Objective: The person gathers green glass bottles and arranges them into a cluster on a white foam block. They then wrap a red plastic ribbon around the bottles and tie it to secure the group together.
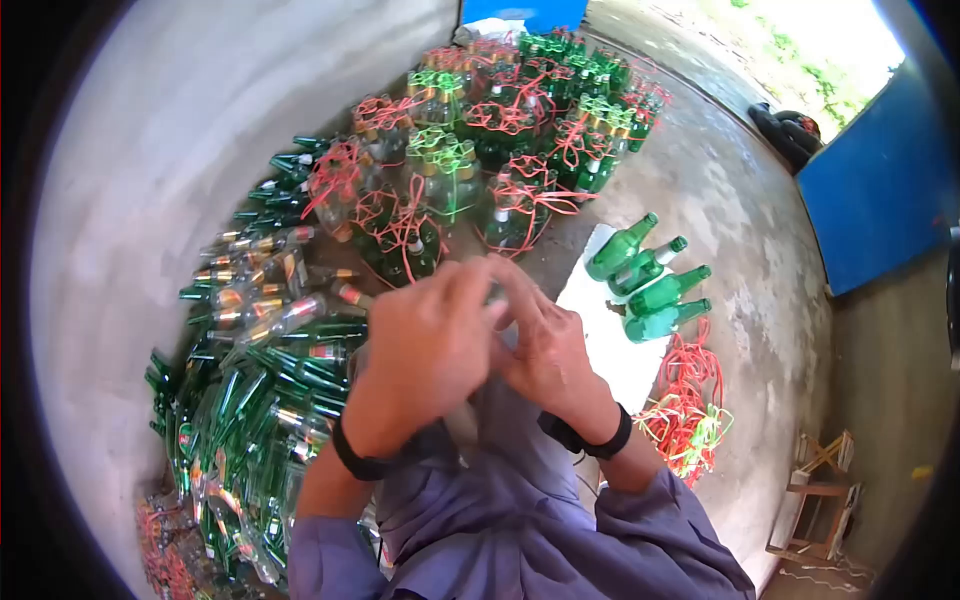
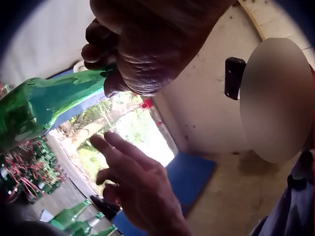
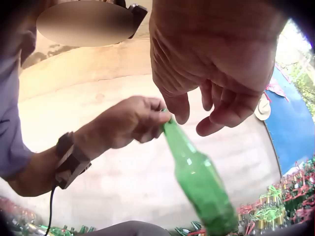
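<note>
Pinching a smooth, translucent green glass bottle (image 3: 204, 182) by its slim neck in the left hand (image 1: 430, 335), with its cylindrical body slanting toward five o'clock in the right wrist view. Holding the right hand (image 1: 552, 360) just beside that neck, slack and part-open, with thumb apart from fingertips. Surrounded, in the head view, by four more green glass bottles (image 1: 655, 290) on a flat white sheet (image 1: 608, 360) at two o'clock, tangled red and green strips (image 1: 686, 400) at four and strip-tied bottle bundles (image 1: 508, 122) at twelve.
</note>
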`<act>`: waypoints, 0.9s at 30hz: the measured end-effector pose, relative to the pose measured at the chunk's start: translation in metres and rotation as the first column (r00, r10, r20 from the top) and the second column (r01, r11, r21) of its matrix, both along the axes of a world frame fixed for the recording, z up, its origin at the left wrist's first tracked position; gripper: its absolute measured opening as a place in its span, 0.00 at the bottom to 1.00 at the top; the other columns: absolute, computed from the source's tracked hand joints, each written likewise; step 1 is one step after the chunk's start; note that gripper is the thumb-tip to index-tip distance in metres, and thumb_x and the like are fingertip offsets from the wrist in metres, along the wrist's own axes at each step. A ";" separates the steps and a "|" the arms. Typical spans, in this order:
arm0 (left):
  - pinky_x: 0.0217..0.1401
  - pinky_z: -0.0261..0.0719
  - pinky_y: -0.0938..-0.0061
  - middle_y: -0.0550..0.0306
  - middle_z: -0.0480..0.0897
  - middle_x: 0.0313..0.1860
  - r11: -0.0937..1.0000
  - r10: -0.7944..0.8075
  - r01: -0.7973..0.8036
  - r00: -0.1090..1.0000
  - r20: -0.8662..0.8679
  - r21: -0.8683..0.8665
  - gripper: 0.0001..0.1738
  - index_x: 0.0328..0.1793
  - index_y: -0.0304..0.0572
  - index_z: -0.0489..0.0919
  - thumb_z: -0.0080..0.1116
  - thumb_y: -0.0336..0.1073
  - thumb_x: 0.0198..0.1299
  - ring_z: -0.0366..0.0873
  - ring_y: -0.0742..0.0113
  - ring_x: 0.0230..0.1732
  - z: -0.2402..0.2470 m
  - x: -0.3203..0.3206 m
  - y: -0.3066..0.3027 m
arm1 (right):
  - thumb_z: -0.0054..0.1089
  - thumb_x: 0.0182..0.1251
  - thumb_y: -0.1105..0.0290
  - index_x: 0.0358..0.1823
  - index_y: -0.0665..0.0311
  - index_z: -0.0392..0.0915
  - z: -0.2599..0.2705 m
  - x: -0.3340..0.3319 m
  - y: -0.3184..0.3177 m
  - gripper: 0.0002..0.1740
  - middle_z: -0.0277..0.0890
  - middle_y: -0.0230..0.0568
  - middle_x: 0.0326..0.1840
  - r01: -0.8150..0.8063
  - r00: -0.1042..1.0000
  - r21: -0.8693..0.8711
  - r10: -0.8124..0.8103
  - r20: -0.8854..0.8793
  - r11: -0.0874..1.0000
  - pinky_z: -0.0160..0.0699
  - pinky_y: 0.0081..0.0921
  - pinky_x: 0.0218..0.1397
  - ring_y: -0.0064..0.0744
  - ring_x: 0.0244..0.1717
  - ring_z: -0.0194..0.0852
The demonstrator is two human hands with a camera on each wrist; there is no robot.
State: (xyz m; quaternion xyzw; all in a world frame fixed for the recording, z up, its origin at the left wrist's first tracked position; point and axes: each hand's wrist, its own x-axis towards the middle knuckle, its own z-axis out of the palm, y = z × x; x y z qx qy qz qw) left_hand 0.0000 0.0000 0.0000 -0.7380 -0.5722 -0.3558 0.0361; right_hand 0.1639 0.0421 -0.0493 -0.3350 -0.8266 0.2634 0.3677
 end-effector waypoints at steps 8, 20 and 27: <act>0.33 0.80 0.67 0.49 0.85 0.35 0.964 -0.241 0.264 0.919 0.313 -0.034 0.22 0.58 0.35 0.77 0.66 0.26 0.56 0.84 0.53 0.31 -0.036 0.040 0.010 | 0.71 0.59 0.67 0.47 0.71 0.77 -0.055 0.084 0.026 0.19 0.80 0.51 0.26 0.456 0.882 0.054 -0.459 0.104 0.888 0.80 0.40 0.30 0.52 0.27 0.83; 0.32 0.75 0.81 0.56 0.86 0.39 0.869 0.474 -0.071 0.403 0.783 -0.490 0.13 0.56 0.32 0.80 0.58 0.27 0.67 0.78 0.78 0.30 -0.159 -0.122 -0.102 | 0.68 0.61 0.57 0.39 0.71 0.76 -0.145 0.207 0.108 0.21 0.82 0.56 0.28 0.793 0.593 0.009 -0.774 0.223 0.610 0.79 0.45 0.41 0.56 0.33 0.84; 0.27 0.75 0.79 0.55 0.85 0.36 0.622 0.744 -0.088 0.374 0.553 -0.778 0.14 0.53 0.31 0.80 0.57 0.32 0.66 0.77 0.75 0.24 -0.273 -0.164 -0.185 | 0.67 0.62 0.59 0.37 0.72 0.78 -0.163 0.219 0.127 0.19 0.82 0.50 0.24 0.825 0.565 -0.135 -0.803 0.190 0.548 0.79 0.40 0.36 0.46 0.26 0.84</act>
